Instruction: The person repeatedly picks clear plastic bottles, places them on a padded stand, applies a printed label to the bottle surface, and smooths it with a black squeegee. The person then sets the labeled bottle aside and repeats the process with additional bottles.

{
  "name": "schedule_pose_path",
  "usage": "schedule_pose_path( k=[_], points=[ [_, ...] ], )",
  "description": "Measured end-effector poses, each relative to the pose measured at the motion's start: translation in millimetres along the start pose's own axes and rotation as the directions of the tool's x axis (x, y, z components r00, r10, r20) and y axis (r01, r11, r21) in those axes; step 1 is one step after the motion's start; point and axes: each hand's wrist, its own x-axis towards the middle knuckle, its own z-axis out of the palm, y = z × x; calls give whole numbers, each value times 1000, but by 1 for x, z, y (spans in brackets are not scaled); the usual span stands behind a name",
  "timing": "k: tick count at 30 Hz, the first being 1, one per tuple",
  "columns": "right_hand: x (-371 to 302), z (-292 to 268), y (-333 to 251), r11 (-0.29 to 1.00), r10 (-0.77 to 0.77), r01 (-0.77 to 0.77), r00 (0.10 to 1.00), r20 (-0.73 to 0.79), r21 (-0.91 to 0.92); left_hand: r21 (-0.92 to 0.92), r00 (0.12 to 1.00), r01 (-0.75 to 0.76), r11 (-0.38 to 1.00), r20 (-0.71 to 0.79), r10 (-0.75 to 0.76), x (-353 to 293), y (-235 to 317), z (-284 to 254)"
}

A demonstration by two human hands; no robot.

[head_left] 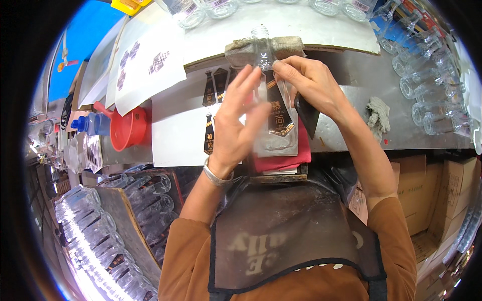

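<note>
A clear glass bottle (260,46) lies with its neck pointing away from me, propped on a rolled beige cloth (292,46). On its body is a black, tie-shaped decal (277,113) with gold marks. My left hand (235,110) is at the bottle's left side, fingers stretched out and partly blurred, fingertips close to the shoulder. At the right shoulder, the thumb and forefinger of my right hand (314,83) press together beside the decal's top. A dark, flat, pointed piece (307,118) sticks out below that palm, apparently held by the curled fingers. Beneath the bottle lies a red cloth (283,161).
Left of the bottle, more black decals (209,133) lie on a white sheet, near a red plastic dipper (131,128). Clear bottles (432,83) line the right and far edges. A crumpled grey rag (377,118) lies at right. Crated bottles (90,226) stand lower left, cardboard boxes (416,195) lower right.
</note>
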Motion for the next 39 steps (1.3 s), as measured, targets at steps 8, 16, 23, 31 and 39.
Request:
schedule_pose_path(
  k=[8,16,23,31,39],
  points=[
    [-9,8,5,997,-50,45,995,-86,-58,150,998,40,988,49,-48,13,6,0],
    [-8,10,4,997,-48,41,993,-112,-70,172,997,15,985,77,-28,16,3,-2],
    [-23,4,9,991,60,-64,998,37,117,-30,984,170,985,55,-168,2,-1,-1],
    [-86,8,1,994,83,-94,982,168,59,-300,890,453,840,212,-404,-32,9,-6],
    [-81,20,6,988,90,-90,996,7,129,-378,873,488,787,201,-445,-25,15,-2]
  ],
)
